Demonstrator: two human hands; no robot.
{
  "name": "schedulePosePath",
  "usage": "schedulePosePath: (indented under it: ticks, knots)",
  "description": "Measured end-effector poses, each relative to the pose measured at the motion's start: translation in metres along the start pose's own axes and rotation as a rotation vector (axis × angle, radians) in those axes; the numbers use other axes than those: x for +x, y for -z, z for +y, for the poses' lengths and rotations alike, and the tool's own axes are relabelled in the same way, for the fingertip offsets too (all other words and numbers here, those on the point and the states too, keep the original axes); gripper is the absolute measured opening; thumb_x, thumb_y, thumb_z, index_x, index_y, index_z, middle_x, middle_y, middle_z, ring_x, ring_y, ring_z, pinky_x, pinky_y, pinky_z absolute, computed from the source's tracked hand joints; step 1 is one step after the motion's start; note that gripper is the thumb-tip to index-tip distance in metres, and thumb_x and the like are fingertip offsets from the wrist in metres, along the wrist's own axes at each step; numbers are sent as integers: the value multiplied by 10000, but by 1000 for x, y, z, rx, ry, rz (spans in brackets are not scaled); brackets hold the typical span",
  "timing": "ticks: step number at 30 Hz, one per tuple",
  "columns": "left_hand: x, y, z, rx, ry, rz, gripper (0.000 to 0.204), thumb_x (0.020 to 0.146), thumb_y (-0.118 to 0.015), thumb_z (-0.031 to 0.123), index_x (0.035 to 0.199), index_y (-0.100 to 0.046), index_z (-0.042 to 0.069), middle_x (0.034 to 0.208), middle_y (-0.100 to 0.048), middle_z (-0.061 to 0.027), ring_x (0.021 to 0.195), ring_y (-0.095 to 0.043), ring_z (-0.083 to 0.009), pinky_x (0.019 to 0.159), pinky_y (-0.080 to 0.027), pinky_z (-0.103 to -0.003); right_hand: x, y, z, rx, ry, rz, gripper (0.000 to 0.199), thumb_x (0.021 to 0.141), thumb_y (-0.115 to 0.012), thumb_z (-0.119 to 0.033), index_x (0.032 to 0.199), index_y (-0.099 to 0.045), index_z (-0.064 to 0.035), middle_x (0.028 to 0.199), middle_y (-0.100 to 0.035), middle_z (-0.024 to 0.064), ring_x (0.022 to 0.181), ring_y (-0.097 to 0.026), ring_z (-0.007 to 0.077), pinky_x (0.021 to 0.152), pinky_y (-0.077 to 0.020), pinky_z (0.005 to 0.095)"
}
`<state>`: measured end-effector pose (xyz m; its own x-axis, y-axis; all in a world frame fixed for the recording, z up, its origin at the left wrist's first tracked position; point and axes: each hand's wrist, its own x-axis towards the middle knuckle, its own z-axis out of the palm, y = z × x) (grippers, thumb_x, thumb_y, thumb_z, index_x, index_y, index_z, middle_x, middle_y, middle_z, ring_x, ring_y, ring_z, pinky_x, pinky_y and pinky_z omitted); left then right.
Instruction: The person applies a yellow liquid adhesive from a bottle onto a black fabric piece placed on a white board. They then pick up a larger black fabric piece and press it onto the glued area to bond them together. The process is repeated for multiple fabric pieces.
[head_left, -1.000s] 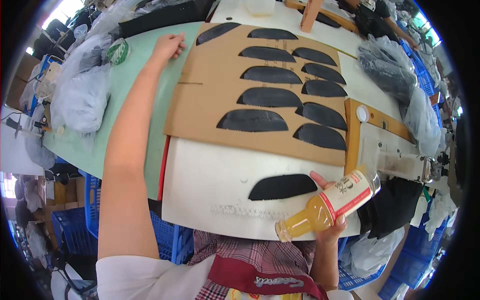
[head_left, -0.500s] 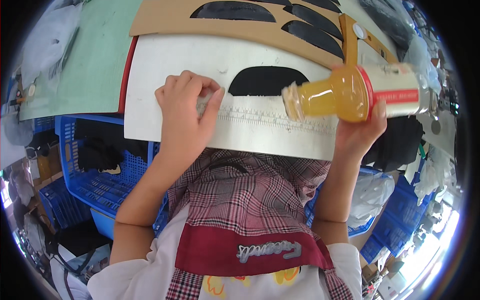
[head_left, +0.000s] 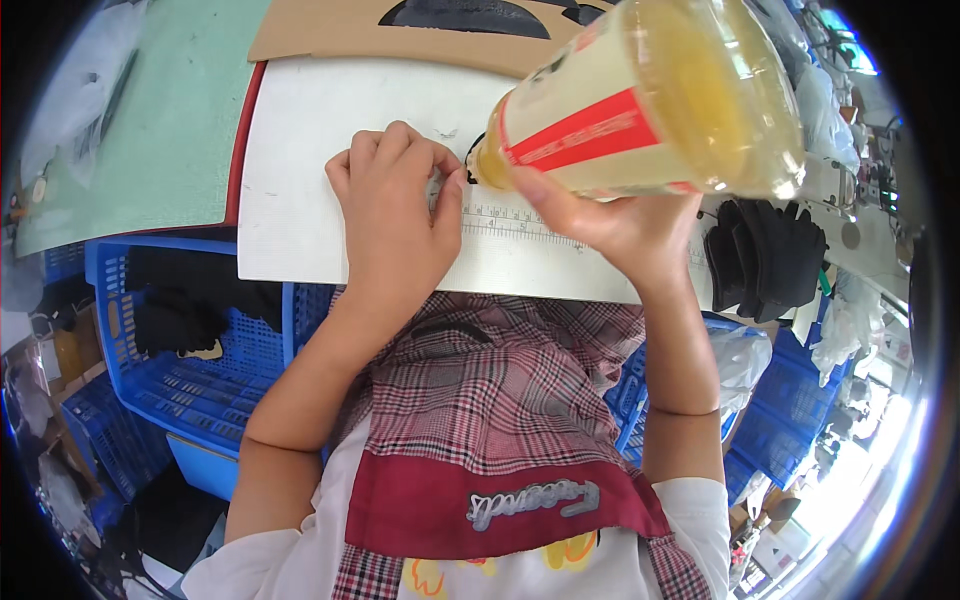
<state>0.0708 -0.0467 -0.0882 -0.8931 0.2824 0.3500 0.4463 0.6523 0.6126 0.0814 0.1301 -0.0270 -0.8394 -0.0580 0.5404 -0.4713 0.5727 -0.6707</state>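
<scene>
My right hand (head_left: 620, 235) is wrapped around a clear plastic bottle (head_left: 590, 120) of yellow liquid with a cream and red label. The bottle is tipped, its neck pointing down and left and its base raised toward the right. Its mouth is at the left end of a flat black piece (head_left: 473, 152), which the bottle mostly hides. Close by on the left, my left hand (head_left: 400, 185) has its fingers curled, thumb and forefinger together beside that end. What they pinch, if anything, is hidden. Both hands are over a white board (head_left: 300, 180) with a ruler scale (head_left: 510, 222) along it.
Behind the board lies brown cardboard (head_left: 330, 35) with black curved pieces (head_left: 465, 17). A green panel (head_left: 130, 130) with a red edge is at left, above a blue crate (head_left: 190, 380) holding black material. Stacked black pieces (head_left: 765, 255) sit at the right.
The bottle has swung left and tipped further, its base rising and its mouth reaching the black piece's left end. My left hand has shifted slightly right, closer to that end.
</scene>
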Motion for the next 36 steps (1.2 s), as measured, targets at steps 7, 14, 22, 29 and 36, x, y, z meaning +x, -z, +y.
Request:
schedulePosePath:
  ticks: [7,14,22,29,36]
  knots:
    - [-1,1,1,16,-26,-11,90,747,-646,56,808,-579,53,887,-518,-72,913,-463,-272,853,-301,-408,-2,14,0,-430,291,-173,532,644,-850,-324,1077,-673,-72,998,-708,54,914,-686,187,791,-545,321]
    - [1,0,-3,9,-30,9,78,746,-651,59,790,-588,54,860,-521,-52,884,-466,-251,858,-298,-398,-23,95,35,-459,-134,72,541,659,-866,-164,1081,-596,38,978,-676,109,870,-672,176,782,-563,306]
    - [2,3,-1,-3,-17,-7,53,759,-641,60,781,-593,56,836,-510,-51,857,-461,-241,847,-294,-389,1,50,14,44,-107,205,373,678,-846,-175,933,-667,29,862,-707,75,771,-685,133,684,-559,277]
    - [2,3,2,-11,-32,2,66,751,-637,62,781,-578,55,840,-508,-54,865,-463,-251,845,-296,-394,15,9,10,-70,13,-17,455,643,-865,-216,953,-649,39,851,-692,93,750,-672,147,685,-556,278]
    - [1,2,1,13,-26,-6,72,744,-638,63,787,-581,55,841,-511,-51,867,-466,-244,847,-299,-397,-9,65,26,-221,-130,93,514,658,-865,-237,1011,-629,52,918,-685,93,828,-659,156,751,-542,297]
